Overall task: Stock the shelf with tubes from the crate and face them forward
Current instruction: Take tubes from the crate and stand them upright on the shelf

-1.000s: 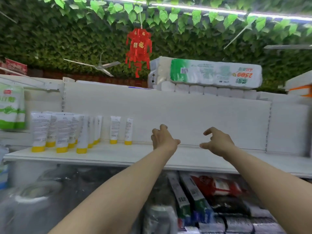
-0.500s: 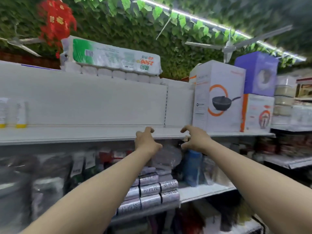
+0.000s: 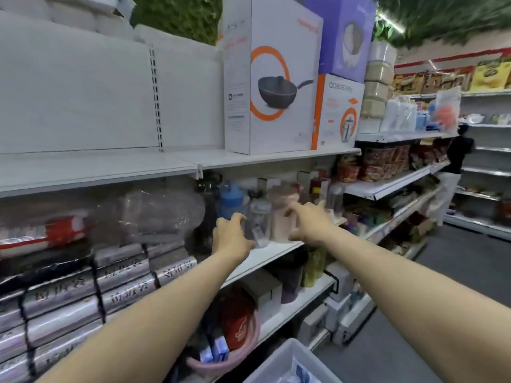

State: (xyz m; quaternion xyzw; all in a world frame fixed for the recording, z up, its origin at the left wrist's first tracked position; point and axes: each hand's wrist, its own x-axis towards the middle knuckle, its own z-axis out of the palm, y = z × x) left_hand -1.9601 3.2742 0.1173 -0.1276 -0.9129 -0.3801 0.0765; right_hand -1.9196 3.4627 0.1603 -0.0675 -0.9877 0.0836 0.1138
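So the crate (image 3: 278, 362) just popped in at the bottom edge of my feed. There's something blue and white inside it, probably a tube, but it's too blurry to swear to. A second ago I had the yellow-capped tubes lined up on the top shelf (image 3: 96, 167). The view has since swung right and down, and they've slid out of frame to the left. The left hand (image 3: 232, 234) and right hand (image 3: 309, 223) both hold nothing, fingers loosely spread, out in front of the bottles (image 3: 260, 219) one level down. I read it as turning back to the crate for the next grab.
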